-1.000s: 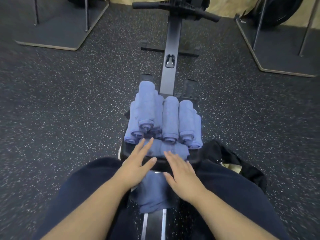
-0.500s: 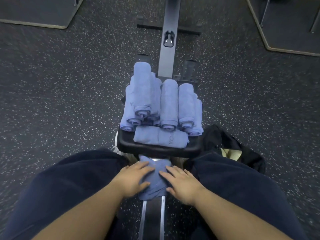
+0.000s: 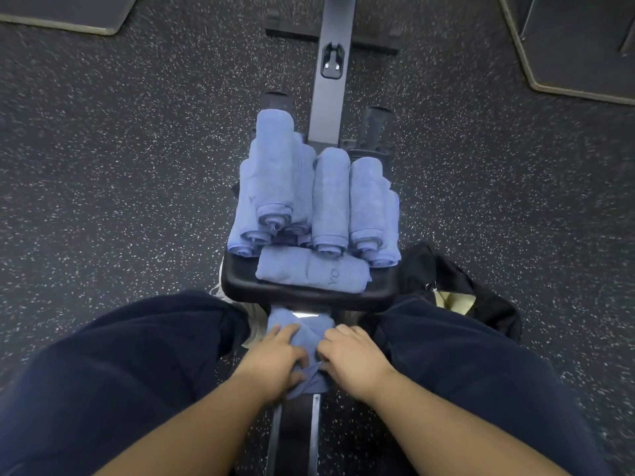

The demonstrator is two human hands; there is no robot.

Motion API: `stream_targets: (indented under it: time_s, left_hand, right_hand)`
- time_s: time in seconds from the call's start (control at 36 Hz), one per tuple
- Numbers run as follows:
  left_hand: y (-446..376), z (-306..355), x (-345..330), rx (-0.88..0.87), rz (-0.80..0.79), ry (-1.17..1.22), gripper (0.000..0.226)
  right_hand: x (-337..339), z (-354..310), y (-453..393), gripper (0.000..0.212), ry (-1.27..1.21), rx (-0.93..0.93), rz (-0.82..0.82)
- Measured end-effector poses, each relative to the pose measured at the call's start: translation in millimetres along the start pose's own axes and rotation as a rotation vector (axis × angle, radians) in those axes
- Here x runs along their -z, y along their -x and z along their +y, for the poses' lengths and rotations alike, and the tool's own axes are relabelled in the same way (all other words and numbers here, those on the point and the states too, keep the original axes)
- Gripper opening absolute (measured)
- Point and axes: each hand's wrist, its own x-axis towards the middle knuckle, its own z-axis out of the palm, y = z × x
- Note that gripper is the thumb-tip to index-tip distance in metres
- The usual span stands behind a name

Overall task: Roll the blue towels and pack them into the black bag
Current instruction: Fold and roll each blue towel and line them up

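A: How is the flat blue terry towel [image 3: 302, 333] gripped?

B: It is pinched at its near edge by both hands. The fingers of the left hand [image 3: 275, 359] are curled down onto the cloth, and those of the right hand [image 3: 350, 355] are curled over it from the other side, the fingertips nearly meeting. A small fold of cloth is bunched between them, probably so that a tight first turn can be started.

A: Where is that towel placed?

B: It is laid along the grey metal rail [image 3: 295, 427], just nearer the person than the black moulded seat of the rowing machine [image 3: 309, 293], between the two knees in dark trousers. The rail is presumably used as a firm, narrow surface against which the roll can be pressed.

A: And the finished ones?

B: A stack of rolled blue towels [image 3: 309, 197] is kept on the seat, ends toward the person. One more rolled blue towel [image 3: 312, 273] is set crosswise at the seat's near edge, touching them, perhaps as a stop so that none slide off.

A: Is the bag within reach?

B: The soft black fabric bag [image 3: 457, 286] is left on the speckled rubber floor [image 3: 120, 183] just right of the seat, beside the right knee, its mouth apparently open. No towel can be seen inside it, so packing is judged not yet begun.
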Motion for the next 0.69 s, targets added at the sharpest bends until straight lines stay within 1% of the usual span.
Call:
stream_targets:
  time_s: [0.08,0.17,0.22,0.25,0.31,0.42,0.53,0.61,0.69]
  left_hand:
    - [6.2,0.8,10.1,-0.037,-0.002,0.071,0.023]
    - [14.9,6.6,23.5,-0.064,0.037,0.167,0.003]
    - [23.7,10.5,29.9,-0.042,0.069,0.239,0.022]
    - [29.4,13.0,33.1,-0.025,0.097,0.273,0.024]
    - [42.4,19.4,41.0,-0.008,0.185,0.308,0.024]
    - [67.2,33.6,59.0,-0.019,0.413,0.399,0.024]
    - [90.6,46.0,76.7,-0.068,0.660,0.402,0.021]
    - [106.9,54.9,89.8,-0.084,0.786,0.387,0.022]
    - [123.4,61.2,102.1,-0.053,0.886,0.398,0.024]
  right_hand:
    - [16.7,0.5,7.5,0.018,-0.009,0.000,0.063]
    - [32.8,-4.8,16.4,0.017,-0.031,-0.018,0.119]
    - [43.5,-9.6,26.5,0.016,-0.041,-0.033,0.168]
    - [47.4,-11.6,32.3,0.015,-0.045,-0.041,0.199]
    - [56.8,-17.5,45.4,0.014,-0.084,-0.048,0.284]
    - [75.5,-30.7,70.5,0.012,-0.202,-0.073,0.471]
    - [90.9,-42.9,88.7,0.016,-0.341,-0.122,0.622]
    - [103.9,-55.5,101.5,0.017,-0.409,-0.142,0.736]
    - [116.9,-66.9,112.6,0.012,-0.447,-0.131,0.810]
